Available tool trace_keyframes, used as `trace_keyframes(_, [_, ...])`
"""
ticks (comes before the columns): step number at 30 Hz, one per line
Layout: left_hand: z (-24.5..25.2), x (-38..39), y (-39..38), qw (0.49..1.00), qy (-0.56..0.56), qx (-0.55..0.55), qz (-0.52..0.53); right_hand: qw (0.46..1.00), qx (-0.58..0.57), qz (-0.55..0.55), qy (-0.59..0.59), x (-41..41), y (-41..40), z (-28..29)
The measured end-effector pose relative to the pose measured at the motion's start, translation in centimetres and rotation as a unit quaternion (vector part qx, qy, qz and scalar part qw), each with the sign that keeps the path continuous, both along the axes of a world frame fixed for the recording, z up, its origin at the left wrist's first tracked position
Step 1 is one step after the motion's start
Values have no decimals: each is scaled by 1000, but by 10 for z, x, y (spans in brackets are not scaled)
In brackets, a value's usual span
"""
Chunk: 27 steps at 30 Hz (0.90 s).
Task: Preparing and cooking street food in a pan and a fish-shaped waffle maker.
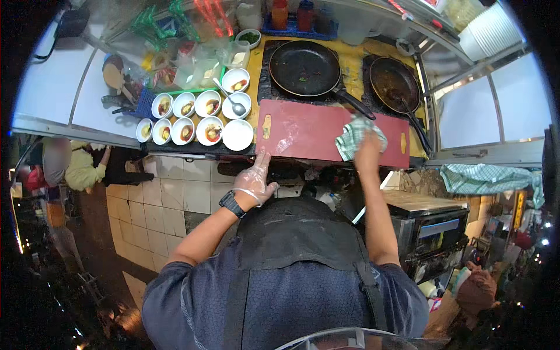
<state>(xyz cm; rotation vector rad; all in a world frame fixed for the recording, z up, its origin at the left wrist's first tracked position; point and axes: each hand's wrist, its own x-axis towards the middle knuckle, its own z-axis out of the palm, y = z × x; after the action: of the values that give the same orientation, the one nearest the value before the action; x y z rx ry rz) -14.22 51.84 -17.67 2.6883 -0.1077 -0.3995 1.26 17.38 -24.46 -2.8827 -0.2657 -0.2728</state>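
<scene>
My right hand (pixel 369 146), slightly blurred, presses a green-and-white checked cloth (pixel 350 139) onto the right part of a long red cutting board (pixel 306 135). In a clear plastic glove, my left hand (pixel 256 181) rests its extended fingertips at the board's near left edge. White wet-looking smears show on the board's left part. Left of it stand several small white bowls (pixel 213 131), most with sauce and a yellowish paste inside. A metal spoon (pixel 237 107) lies in one of them. Behind the board is a black frying pan (pixel 305 68), its handle reaching over the board.
A second, browned frying pan (pixel 393 85) sits at the back right, its handle angled towards the counter edge. Plastic tubs (pixel 208 72) and a blue basket (pixel 146 103) with utensils stand at the left. Another checked cloth (pixel 481 179) hangs at right. A person (pixel 85 168) is beyond the counter's left.
</scene>
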Motion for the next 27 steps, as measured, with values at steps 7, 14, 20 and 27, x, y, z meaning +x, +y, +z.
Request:
trace_keyframes(7, [16, 7, -3, 1000, 8, 4, -28, 963, 166, 212, -6, -7, 203, -16])
trace_keyframes(14, [10, 9, 0, 997, 37, 54, -49, 958, 220, 155, 100, -108, 154, 38])
trace_keyframes(20, [14, 12, -22, 989, 47, 133, -53, 961, 224, -132, 100, -156, 25, 43])
trace_keyframes(27, [16, 7, -49, 970, 57, 237, -19, 916, 106, -377, 85, -130, -81, -30])
